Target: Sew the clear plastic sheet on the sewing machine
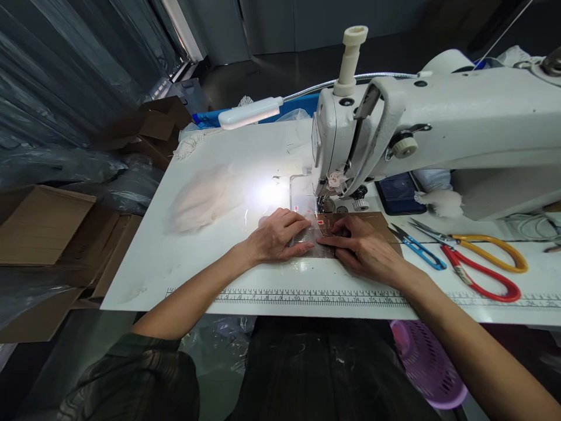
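My left hand lies with its fingers stretched out over a thin, see-through piece, just in front of the sewing machine's needle area. Its thumb and forefinger are apart. My right hand presses on a flat brown sheet, its forefinger pointing left toward the clear piece and its other fingers partly bent. Small red-and-white marks show near the fingertips. The sewing machine stands right behind both hands, its presser foot close to the brown sheet's far edge. Whether the clear piece is film or sheer fabric, I cannot tell.
Blue thread snips and scissors with red and orange handles lie to the right. A fluffy pale fabric piece rests at left. Behind it hangs a lamp. Cardboard boxes stand left; a purple basket sits below.
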`<move>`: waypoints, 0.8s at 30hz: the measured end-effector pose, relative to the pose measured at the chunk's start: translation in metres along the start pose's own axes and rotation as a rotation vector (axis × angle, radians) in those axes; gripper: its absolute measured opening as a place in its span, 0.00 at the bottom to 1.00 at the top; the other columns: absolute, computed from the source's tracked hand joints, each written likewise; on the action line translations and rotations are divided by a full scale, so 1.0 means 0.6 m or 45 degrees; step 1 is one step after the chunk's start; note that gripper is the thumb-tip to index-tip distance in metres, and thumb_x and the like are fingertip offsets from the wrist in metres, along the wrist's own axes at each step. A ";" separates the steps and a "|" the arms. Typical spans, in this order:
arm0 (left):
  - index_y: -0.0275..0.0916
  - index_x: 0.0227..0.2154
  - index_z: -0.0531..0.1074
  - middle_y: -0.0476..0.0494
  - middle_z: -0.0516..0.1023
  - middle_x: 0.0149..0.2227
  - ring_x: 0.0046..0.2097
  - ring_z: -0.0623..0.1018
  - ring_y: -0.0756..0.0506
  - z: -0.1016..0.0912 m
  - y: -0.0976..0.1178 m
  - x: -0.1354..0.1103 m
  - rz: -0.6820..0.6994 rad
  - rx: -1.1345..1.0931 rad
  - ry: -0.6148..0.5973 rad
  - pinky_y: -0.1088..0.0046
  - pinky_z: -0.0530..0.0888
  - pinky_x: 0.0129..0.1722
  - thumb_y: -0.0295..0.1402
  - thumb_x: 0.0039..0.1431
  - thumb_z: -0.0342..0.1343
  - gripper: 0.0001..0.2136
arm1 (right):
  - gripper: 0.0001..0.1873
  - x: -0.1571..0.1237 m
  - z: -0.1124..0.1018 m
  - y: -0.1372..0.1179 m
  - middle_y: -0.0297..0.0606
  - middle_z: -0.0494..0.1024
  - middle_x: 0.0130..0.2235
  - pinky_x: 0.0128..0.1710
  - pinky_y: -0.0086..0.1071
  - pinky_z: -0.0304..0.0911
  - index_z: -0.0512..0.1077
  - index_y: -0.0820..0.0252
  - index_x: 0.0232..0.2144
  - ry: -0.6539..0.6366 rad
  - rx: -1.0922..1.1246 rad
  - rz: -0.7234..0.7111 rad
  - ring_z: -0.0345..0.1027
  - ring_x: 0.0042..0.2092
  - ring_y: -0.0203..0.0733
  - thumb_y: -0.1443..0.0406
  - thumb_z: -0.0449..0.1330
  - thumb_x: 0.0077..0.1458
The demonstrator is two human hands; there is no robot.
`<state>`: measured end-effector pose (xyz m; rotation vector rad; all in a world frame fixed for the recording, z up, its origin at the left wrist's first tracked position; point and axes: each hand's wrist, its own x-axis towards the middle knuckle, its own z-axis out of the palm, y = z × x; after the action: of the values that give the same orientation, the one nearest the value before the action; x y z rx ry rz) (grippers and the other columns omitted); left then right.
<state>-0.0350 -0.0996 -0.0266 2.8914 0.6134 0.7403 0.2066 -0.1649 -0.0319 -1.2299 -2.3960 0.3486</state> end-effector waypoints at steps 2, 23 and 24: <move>0.33 0.49 0.68 0.39 0.74 0.40 0.38 0.72 0.45 -0.001 0.009 0.007 -0.083 0.082 -0.062 0.64 0.70 0.38 0.44 0.67 0.43 0.19 | 0.19 0.000 0.000 0.000 0.42 0.69 0.45 0.48 0.45 0.65 0.75 0.47 0.48 -0.005 -0.004 0.001 0.64 0.48 0.47 0.67 0.55 0.56; 0.35 0.51 0.69 0.36 0.71 0.56 0.48 0.70 0.39 0.009 -0.036 0.044 -0.117 0.159 -0.215 0.55 0.64 0.46 0.41 0.66 0.45 0.18 | 0.20 0.015 0.016 0.005 0.43 0.68 0.48 0.43 0.42 0.69 0.73 0.46 0.51 0.080 -0.060 0.241 0.66 0.46 0.47 0.66 0.54 0.58; 0.35 0.51 0.69 0.36 0.71 0.56 0.48 0.70 0.38 0.009 -0.035 0.043 -0.110 0.158 -0.213 0.54 0.63 0.46 0.40 0.66 0.45 0.18 | 0.20 0.015 0.016 0.004 0.43 0.68 0.48 0.42 0.42 0.69 0.73 0.46 0.52 0.081 -0.063 0.245 0.66 0.45 0.46 0.66 0.54 0.58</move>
<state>-0.0190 -0.0698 -0.0239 2.9752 0.7836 0.4588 0.1994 -0.1565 -0.0391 -1.4761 -2.2511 0.3048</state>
